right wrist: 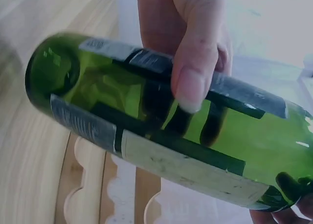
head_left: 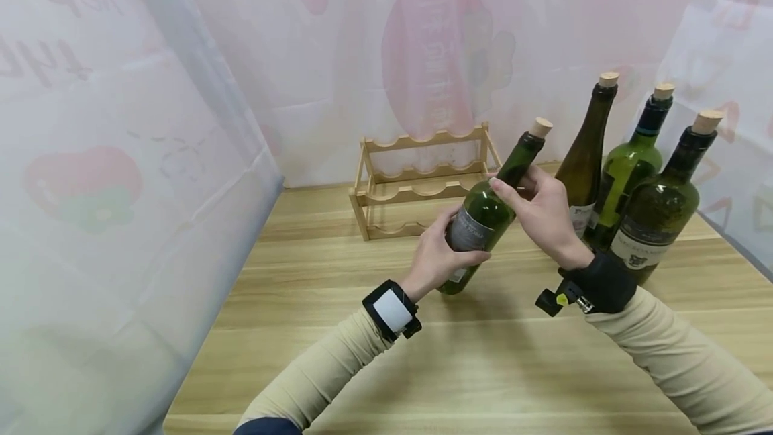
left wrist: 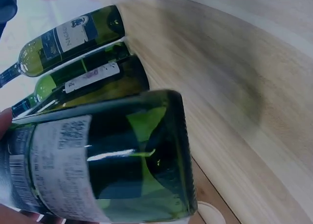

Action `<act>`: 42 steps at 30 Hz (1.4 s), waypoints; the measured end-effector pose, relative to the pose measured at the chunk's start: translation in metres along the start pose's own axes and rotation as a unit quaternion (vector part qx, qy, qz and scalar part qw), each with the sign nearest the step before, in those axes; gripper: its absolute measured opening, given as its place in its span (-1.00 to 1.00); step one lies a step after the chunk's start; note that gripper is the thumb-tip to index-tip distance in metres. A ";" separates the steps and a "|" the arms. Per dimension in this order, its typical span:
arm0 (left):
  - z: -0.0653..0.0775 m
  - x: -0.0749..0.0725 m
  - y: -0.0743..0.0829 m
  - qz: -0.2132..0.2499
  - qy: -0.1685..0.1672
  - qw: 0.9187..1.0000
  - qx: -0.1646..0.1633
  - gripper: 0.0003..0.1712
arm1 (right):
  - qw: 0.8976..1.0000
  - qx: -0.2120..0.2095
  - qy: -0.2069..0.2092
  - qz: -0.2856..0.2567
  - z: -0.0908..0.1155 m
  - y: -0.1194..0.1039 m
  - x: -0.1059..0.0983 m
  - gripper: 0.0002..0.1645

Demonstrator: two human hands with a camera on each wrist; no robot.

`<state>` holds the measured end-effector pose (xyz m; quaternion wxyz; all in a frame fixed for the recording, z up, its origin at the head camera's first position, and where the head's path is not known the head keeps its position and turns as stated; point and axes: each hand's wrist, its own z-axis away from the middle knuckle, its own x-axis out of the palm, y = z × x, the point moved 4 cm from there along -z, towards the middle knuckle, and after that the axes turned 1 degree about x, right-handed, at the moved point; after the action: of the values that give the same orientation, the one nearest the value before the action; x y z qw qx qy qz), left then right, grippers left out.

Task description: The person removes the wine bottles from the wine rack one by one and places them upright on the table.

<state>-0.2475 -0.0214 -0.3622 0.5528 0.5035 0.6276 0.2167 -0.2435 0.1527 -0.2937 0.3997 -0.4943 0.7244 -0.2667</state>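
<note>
A green wine bottle point(head_left: 477, 227) with a cork in its mouth is held tilted above the table, neck up and to the right. My left hand point(head_left: 439, 254) grips its labelled body; in the right wrist view the left thumb point(right wrist: 193, 82) lies across the label. My right hand point(head_left: 540, 210) holds the bottle at the shoulder and neck, thumb and fingers on either side. In the left wrist view the bottle's base and back label point(left wrist: 61, 165) face the camera. Behind the bottle stands a wooden wine rack point(head_left: 417, 193) with scalloped rails; no bottle shows in it.
To the right, close by my right wrist, stand three more corked bottles: a slim brown-green one point(head_left: 582, 153), a lighter green one point(head_left: 631, 160) and a dark one with a white label point(head_left: 655, 213). Printed curtains point(head_left: 338, 59) hang around the wooden table point(head_left: 290, 274).
</note>
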 end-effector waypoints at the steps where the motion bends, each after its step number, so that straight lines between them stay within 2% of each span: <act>1: 0.000 0.001 0.001 -0.002 -0.001 1.000 0.000 -0.03 | 1.000 0.008 0.002 -0.003 0.000 0.002 -0.001 -0.63; 11: -0.001 0.010 0.006 -0.026 -0.006 1.000 -0.012 -0.04 | 0.999 0.031 -0.006 -0.005 -0.001 0.007 -0.008 -0.57; 18: -0.004 0.018 0.008 -0.023 -0.014 1.000 -0.015 -0.04 | 1.000 0.023 -0.007 -0.002 -0.001 0.009 -0.015 -0.59; 30: -0.010 0.035 0.008 -0.005 -0.028 0.999 -0.020 -0.05 | 0.999 0.037 -0.009 0.009 0.000 0.017 -0.029 -0.63; 42: -0.019 0.047 0.013 -0.008 -0.022 1.000 -0.017 -0.04 | 0.999 0.033 -0.001 0.019 -0.003 0.021 -0.042 -0.65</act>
<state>-0.2546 0.0298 -0.3683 0.5768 0.4937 0.6153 0.2121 -0.2488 0.1990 -0.2949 0.4218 -0.4675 0.7237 -0.2824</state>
